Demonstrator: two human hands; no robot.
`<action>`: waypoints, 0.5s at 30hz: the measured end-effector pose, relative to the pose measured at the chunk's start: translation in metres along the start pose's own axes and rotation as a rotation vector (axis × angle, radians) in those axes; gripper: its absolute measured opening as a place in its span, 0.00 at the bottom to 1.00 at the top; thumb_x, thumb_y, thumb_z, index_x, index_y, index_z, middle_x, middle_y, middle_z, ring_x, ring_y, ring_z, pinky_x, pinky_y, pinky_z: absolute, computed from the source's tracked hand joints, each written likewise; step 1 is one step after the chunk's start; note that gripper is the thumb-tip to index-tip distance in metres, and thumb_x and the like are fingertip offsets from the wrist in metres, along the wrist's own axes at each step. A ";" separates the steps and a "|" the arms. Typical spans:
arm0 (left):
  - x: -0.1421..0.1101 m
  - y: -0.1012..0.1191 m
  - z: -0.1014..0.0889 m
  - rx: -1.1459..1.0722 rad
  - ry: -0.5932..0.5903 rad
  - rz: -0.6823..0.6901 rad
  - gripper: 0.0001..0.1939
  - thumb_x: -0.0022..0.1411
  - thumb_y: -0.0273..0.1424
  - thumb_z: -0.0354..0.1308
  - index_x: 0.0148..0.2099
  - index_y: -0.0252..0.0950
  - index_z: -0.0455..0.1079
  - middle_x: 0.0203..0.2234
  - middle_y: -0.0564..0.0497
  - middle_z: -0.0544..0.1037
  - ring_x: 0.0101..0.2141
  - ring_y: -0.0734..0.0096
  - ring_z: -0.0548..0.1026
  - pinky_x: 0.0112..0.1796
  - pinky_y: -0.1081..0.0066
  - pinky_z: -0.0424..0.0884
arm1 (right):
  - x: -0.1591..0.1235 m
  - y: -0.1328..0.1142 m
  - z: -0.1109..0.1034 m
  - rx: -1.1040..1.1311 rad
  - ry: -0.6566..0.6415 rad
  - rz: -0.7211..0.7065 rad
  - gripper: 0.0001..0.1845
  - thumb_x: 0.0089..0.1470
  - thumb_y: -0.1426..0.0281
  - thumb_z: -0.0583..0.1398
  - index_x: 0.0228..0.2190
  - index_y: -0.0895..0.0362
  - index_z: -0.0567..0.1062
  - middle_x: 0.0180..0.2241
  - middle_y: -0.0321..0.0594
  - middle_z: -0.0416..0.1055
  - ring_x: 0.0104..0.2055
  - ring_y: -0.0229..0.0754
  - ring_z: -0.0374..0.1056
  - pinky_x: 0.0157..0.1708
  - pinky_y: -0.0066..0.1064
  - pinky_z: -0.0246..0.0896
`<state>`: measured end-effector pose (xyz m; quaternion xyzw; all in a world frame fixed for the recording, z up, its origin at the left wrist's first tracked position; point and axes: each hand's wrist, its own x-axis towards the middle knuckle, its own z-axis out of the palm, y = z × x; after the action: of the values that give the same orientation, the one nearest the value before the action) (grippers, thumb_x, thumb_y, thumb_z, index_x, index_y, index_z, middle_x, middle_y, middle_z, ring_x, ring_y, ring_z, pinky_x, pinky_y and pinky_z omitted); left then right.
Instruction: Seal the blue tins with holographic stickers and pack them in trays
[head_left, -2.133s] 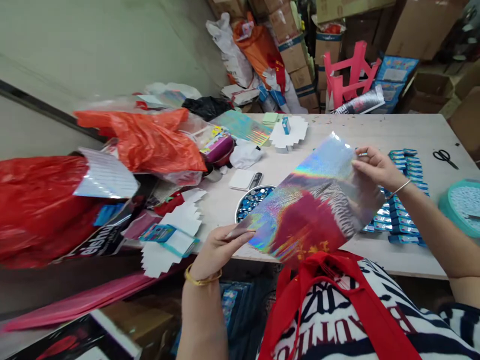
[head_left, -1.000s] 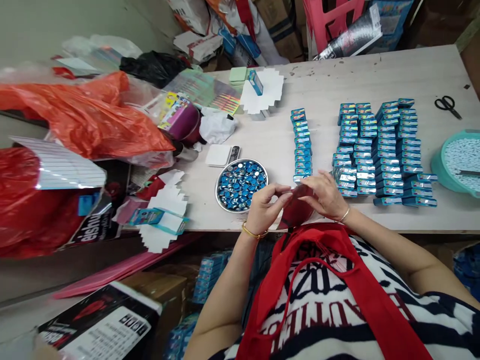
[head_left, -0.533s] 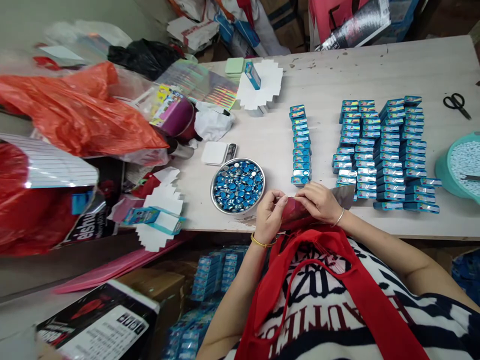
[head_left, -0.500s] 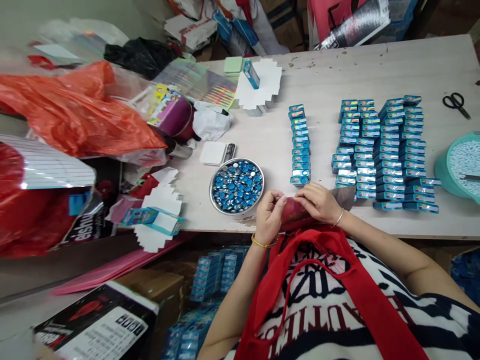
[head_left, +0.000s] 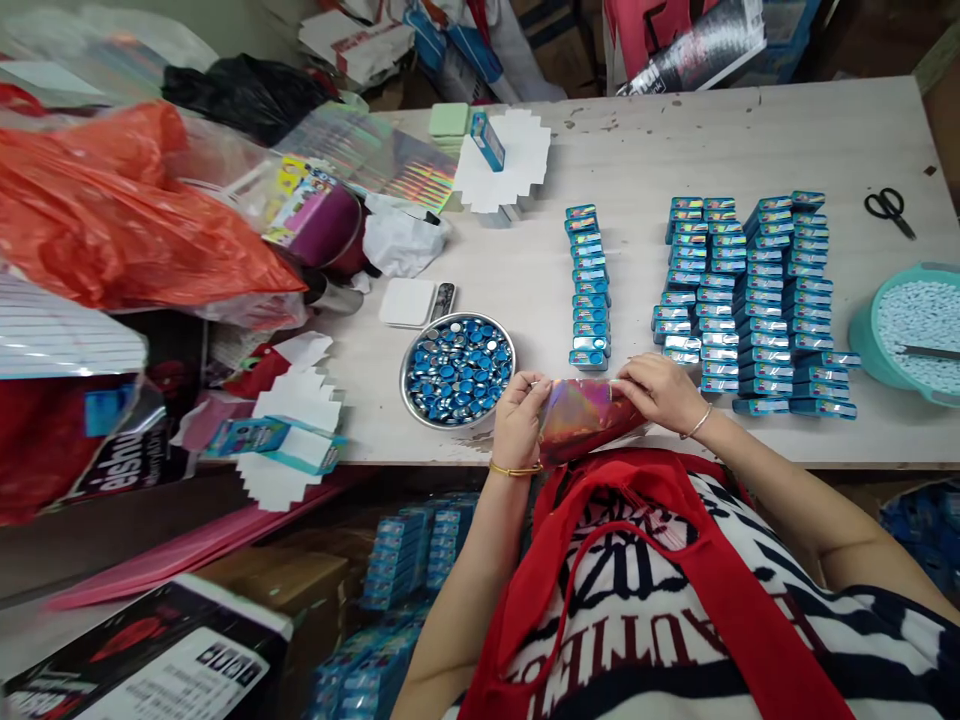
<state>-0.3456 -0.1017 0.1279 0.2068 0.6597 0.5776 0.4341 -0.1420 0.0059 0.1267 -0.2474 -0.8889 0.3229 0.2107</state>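
Between my hands, at the table's front edge, a shiny holographic sheet (head_left: 583,412) is held tilted, reflecting red from the apron. My left hand (head_left: 517,415) pinches its left edge. My right hand (head_left: 661,390) grips its upper right part, with fingers and thumb closed on it. Just left of my left hand stands a round metal bowl (head_left: 405,385) full of blue and silver disc-shaped pieces. Beyond the sheet, a single row of small blue boxes (head_left: 589,300) runs away from me. To the right lie several more rows of blue boxes (head_left: 765,310).
Black scissors (head_left: 889,212) and a teal basin (head_left: 862,345) of small white pieces are on the right. A white scale (head_left: 407,302) sits behind the bowl. Orange plastic bags (head_left: 150,220) crowd the left. White notched cards (head_left: 525,150) with a blue box on top stand at the back.
The large sheet, first spread wide between my hands, came down to the table edge. My hands drew close together, then moved apart again, showing more of the sheet. The view tilted down.
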 end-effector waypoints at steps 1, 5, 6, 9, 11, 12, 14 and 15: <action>0.002 -0.001 0.001 -0.014 0.003 -0.005 0.17 0.48 0.41 0.68 0.32 0.38 0.66 0.24 0.58 0.71 0.26 0.78 0.68 0.29 0.77 0.65 | -0.004 0.002 -0.005 -0.017 -0.002 0.014 0.20 0.70 0.59 0.52 0.33 0.57 0.76 0.32 0.45 0.75 0.36 0.44 0.67 0.40 0.34 0.56; 0.014 -0.018 0.006 -0.021 0.007 -0.027 0.16 0.47 0.39 0.68 0.31 0.37 0.66 0.23 0.58 0.70 0.25 0.79 0.66 0.28 0.77 0.64 | -0.018 0.015 -0.030 -0.135 -0.019 0.079 0.23 0.70 0.59 0.51 0.29 0.57 0.75 0.29 0.44 0.73 0.34 0.44 0.65 0.38 0.34 0.54; 0.019 -0.025 0.010 -0.010 -0.004 -0.035 0.16 0.48 0.40 0.68 0.31 0.37 0.66 0.23 0.58 0.70 0.24 0.79 0.66 0.28 0.77 0.63 | -0.021 0.021 -0.037 -0.174 -0.030 0.084 0.23 0.70 0.59 0.50 0.29 0.57 0.75 0.28 0.44 0.73 0.34 0.44 0.64 0.38 0.34 0.53; 0.037 -0.048 0.031 0.094 -0.046 -0.010 0.16 0.52 0.43 0.65 0.32 0.37 0.66 0.25 0.55 0.72 0.26 0.74 0.69 0.30 0.73 0.67 | -0.028 0.043 -0.054 -0.315 -0.065 0.088 0.24 0.71 0.60 0.49 0.29 0.57 0.75 0.29 0.46 0.74 0.34 0.44 0.64 0.37 0.34 0.51; 0.047 -0.061 0.053 0.277 -0.054 0.119 0.17 0.57 0.46 0.61 0.35 0.37 0.68 0.30 0.48 0.77 0.33 0.66 0.75 0.39 0.66 0.72 | -0.031 0.060 -0.062 -0.414 -0.093 0.098 0.24 0.71 0.61 0.49 0.29 0.58 0.76 0.31 0.47 0.75 0.35 0.45 0.65 0.37 0.35 0.50; 0.050 -0.066 0.066 0.398 -0.050 0.222 0.18 0.59 0.47 0.60 0.38 0.36 0.70 0.37 0.43 0.79 0.40 0.61 0.77 0.45 0.61 0.73 | -0.033 0.069 -0.064 -0.455 -0.111 0.107 0.24 0.71 0.62 0.49 0.29 0.58 0.76 0.31 0.48 0.76 0.34 0.45 0.65 0.37 0.35 0.49; 0.054 -0.069 0.091 0.638 -0.074 0.456 0.23 0.61 0.48 0.60 0.50 0.35 0.71 0.54 0.35 0.76 0.57 0.51 0.72 0.59 0.52 0.65 | -0.036 0.084 -0.064 -0.506 -0.149 0.122 0.24 0.70 0.62 0.49 0.29 0.58 0.76 0.30 0.48 0.76 0.34 0.45 0.65 0.36 0.35 0.48; 0.055 -0.069 0.104 0.736 -0.115 0.562 0.27 0.62 0.48 0.61 0.55 0.36 0.69 0.61 0.35 0.71 0.64 0.49 0.65 0.64 0.49 0.58 | -0.037 0.091 -0.063 -0.517 -0.162 0.126 0.24 0.70 0.62 0.49 0.29 0.58 0.76 0.30 0.48 0.76 0.34 0.45 0.65 0.36 0.35 0.48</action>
<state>-0.2750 -0.0160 0.0491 0.5495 0.7139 0.3881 0.1945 -0.0515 0.0753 0.1016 -0.3209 -0.9387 0.1167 0.0482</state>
